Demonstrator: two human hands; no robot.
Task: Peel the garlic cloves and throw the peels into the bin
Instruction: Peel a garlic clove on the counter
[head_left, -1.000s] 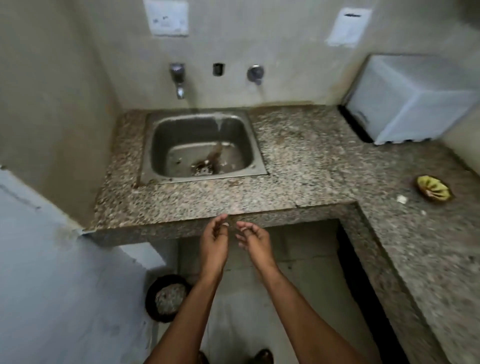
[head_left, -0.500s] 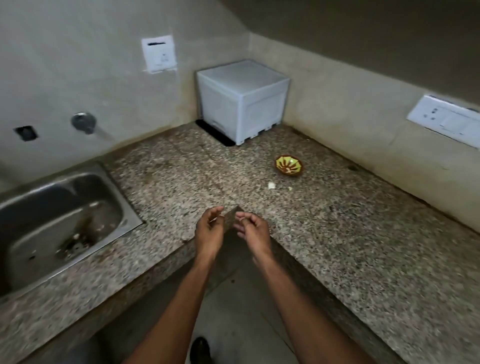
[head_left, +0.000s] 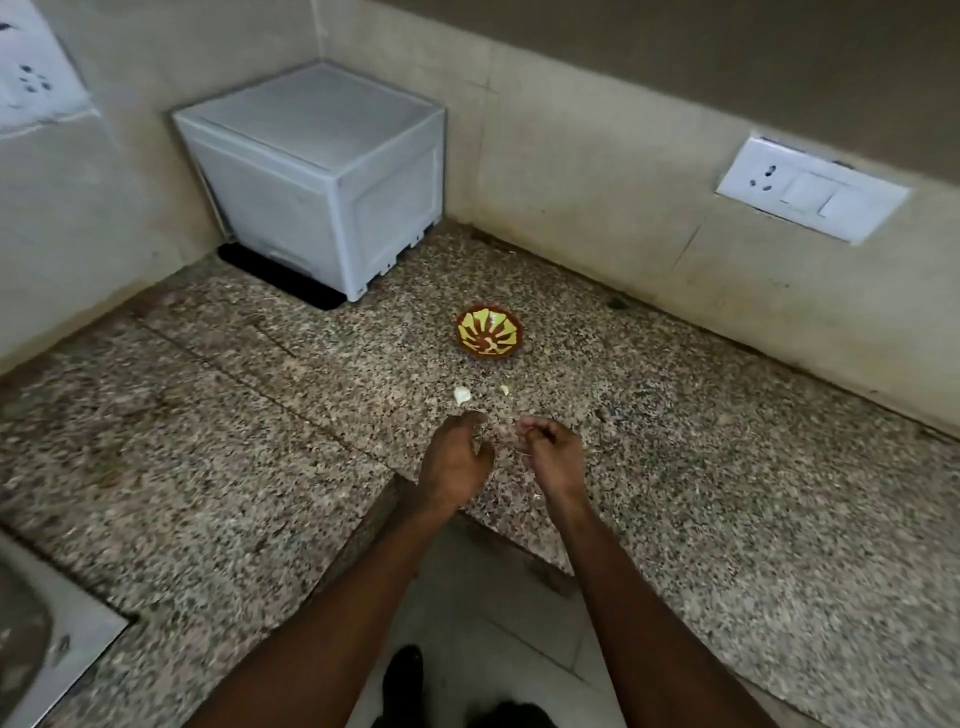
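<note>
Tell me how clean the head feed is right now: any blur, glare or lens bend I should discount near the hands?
Head view: dim, flat light and no glare; wide-angle bend curves the wall switch plate and counter edges; soft blur on the left hand and right hand, so what their fingers hold is unclear; the bowl reads sharply.

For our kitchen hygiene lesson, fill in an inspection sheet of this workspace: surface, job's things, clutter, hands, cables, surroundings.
Surface: speckled granite counter, L-shaped, stained.
Job's things: pale garlic piece and a smaller bit lie on the counter before the patterned bowl; bin not in view.
Clutter: nothing seen.
Hands: left hand and right hand over the counter edge, fingers curled; what each grip holds is too small to tell.
Cables: nothing seen.
Surroundings: white plastic box in the corner, switch socket plate on the wall, sink corner at far left.
</note>
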